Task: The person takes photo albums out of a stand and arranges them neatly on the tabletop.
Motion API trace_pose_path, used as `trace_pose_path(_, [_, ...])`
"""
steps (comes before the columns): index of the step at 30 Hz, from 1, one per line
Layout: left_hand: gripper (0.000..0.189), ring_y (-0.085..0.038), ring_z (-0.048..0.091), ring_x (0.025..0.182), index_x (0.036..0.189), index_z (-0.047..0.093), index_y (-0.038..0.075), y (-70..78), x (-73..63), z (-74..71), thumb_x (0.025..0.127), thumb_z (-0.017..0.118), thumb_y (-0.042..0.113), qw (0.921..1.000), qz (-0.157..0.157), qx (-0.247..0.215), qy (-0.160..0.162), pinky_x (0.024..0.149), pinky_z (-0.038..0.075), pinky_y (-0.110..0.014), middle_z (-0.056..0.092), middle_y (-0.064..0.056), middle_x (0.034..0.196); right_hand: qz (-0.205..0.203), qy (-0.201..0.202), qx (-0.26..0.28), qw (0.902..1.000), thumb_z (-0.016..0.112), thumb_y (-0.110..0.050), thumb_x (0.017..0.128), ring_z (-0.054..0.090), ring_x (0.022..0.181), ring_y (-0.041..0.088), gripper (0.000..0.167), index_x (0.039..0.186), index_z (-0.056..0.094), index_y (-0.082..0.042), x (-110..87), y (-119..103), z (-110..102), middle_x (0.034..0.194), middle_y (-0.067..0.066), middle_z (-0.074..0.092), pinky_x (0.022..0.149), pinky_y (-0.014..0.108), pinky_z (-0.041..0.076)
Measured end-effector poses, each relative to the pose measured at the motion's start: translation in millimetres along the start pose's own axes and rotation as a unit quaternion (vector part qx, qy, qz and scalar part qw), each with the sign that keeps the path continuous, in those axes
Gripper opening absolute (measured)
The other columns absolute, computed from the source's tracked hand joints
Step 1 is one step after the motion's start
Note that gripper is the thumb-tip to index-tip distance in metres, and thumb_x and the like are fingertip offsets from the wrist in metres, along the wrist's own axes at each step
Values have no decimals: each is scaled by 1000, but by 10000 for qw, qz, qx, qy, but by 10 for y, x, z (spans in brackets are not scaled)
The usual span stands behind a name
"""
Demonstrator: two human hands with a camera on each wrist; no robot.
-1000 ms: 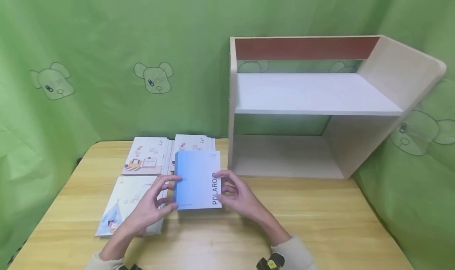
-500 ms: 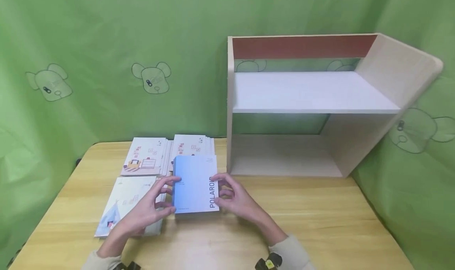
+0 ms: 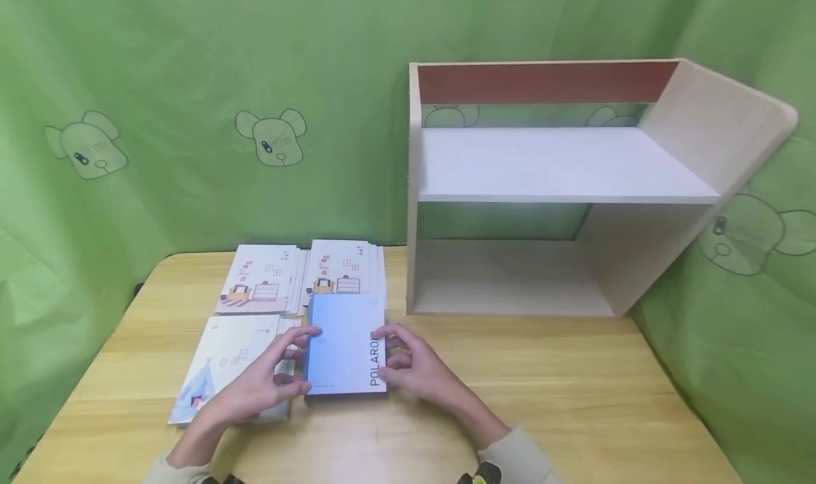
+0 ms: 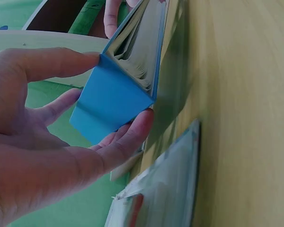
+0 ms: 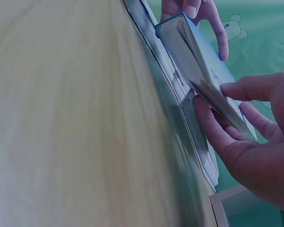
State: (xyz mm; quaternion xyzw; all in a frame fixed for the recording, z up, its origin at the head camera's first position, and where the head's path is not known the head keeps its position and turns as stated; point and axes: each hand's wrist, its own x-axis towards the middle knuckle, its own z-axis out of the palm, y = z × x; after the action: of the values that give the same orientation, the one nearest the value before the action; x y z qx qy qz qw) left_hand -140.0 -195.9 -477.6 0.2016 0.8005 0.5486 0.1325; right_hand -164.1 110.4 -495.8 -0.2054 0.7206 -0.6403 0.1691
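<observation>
A thick book [image 3: 344, 349] with a blue-to-white cover marked POLAROID is held just over the table, cover up. My left hand [image 3: 255, 385] grips its spine side; in the left wrist view, thumb and fingers span the blue spine [image 4: 111, 99]. From the other side my right hand [image 3: 423, 370] pinches the page-edge side, and the right wrist view has its pages [image 5: 182, 45] slightly parted. Behind the book lies a stack of thin illustrated booklets [image 3: 341, 268], its front part hidden. Near my left hand lies another booklet stack [image 3: 229, 356], partly covered by that hand.
A third booklet stack [image 3: 258, 278] lies at the back left of the wooden table [image 3: 542, 392]. On the right stands a two-level shelf unit [image 3: 567, 165] with a white upper board and pale side panels. A green curtain [image 3: 178, 200] hangs behind.
Both hands have brought the book lower and nearer to me, slightly leftward. More of the booklet stack behind it now shows. The grip of both hands looks the same.
</observation>
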Motion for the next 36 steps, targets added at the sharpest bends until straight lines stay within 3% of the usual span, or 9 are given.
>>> trace_pose_path(7, [86, -44, 46, 123, 155, 37, 17, -54, -13, 0, 82, 76, -5, 9999, 4, 43, -152, 95, 58, -40, 37, -23, 146, 265, -26, -3, 9996, 72, 9, 85, 70, 99, 33, 54, 133, 55, -7, 1, 23, 46, 119, 21, 60, 84, 33, 62])
trace_pose_path(19, [86, -38, 52, 117, 156, 35, 15, -43, -46, -39, 83, 79, 1, 9994, -217, 88, -274, 97, 57, -48, 44, -25, 128, 447, -2, -315, 9985, 73, 8, 85, 71, 93, 26, 52, 132, 58, -9, 37, 50, 94, 116, 17, 62, 80, 30, 62])
trace_pose_path(36, [83, -46, 47, 125, 158, 32, 11, -70, -53, -78, 88, 75, 5, 9986, -300, -123, -417, 101, 54, -51, 44, -28, 136, 768, 111, -221, 9967, 77, -1, 87, 70, 99, 28, 50, 132, 60, -13, 34, 45, 118, 119, 16, 66, 84, 37, 61])
